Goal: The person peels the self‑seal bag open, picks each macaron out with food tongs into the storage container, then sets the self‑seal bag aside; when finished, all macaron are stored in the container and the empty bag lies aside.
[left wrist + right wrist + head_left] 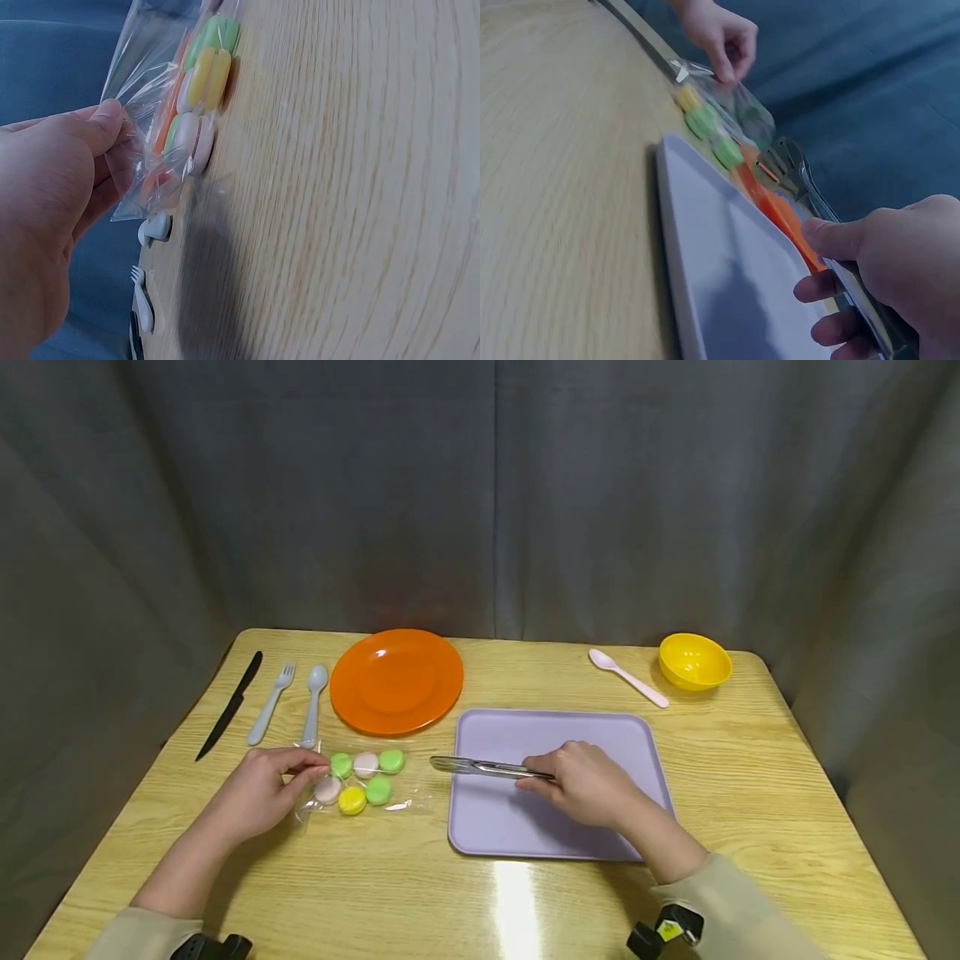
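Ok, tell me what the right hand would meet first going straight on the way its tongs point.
The tongs in the right hand would likely meet the clear bag of macarons first; they seem raised, so they might pass over it.

I'm facing dark curtains [360,502], hanging in folds beyond this wood-grained table [772,793], and white glare [516,902] is gleaming off its top!

clear bag [360,782] is lying on the table [360,877], left end being pinched up; six macarons [352,800] are sitting inside in two rough rows: three green, two pale pink, one yellow. silver tongs [489,767] are being held over the tray's [517,831] left edge, slotted end pointing toward the bag.
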{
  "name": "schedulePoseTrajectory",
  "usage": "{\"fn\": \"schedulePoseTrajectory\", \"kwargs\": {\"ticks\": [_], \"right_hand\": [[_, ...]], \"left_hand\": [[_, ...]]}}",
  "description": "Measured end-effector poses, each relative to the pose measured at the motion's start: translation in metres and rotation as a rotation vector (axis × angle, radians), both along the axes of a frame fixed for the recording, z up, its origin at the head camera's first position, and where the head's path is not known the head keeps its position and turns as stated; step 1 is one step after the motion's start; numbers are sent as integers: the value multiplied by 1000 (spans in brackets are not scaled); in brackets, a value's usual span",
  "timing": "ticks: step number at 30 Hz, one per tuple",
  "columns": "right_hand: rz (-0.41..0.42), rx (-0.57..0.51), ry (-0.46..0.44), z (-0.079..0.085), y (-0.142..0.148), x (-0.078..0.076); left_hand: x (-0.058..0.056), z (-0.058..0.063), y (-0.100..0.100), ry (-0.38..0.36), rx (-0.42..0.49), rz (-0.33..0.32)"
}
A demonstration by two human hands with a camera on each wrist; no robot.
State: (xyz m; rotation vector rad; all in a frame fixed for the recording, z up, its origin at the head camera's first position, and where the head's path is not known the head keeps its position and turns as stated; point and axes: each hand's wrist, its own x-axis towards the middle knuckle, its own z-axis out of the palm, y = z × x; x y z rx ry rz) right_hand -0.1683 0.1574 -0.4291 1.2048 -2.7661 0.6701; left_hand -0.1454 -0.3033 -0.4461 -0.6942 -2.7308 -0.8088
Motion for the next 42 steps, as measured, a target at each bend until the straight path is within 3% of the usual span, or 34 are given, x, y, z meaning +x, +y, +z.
{"fn": "schedulePoseTrajectory", "kwargs": {"ticks": [7, 14, 26, 42], "right_hand": [[65, 52, 15, -5, -40, -5], [46, 58, 23, -1, -60, -7], [-23, 95, 8, -11, -75, -19], [-3, 160, 8, -14, -79, -23]], "left_hand": [[0, -1, 0, 1, 4, -5], [1, 0, -1, 8, 3, 3], [1, -2, -1, -7, 3, 17], [-1, -3, -1, -15, 5, 29]]}}
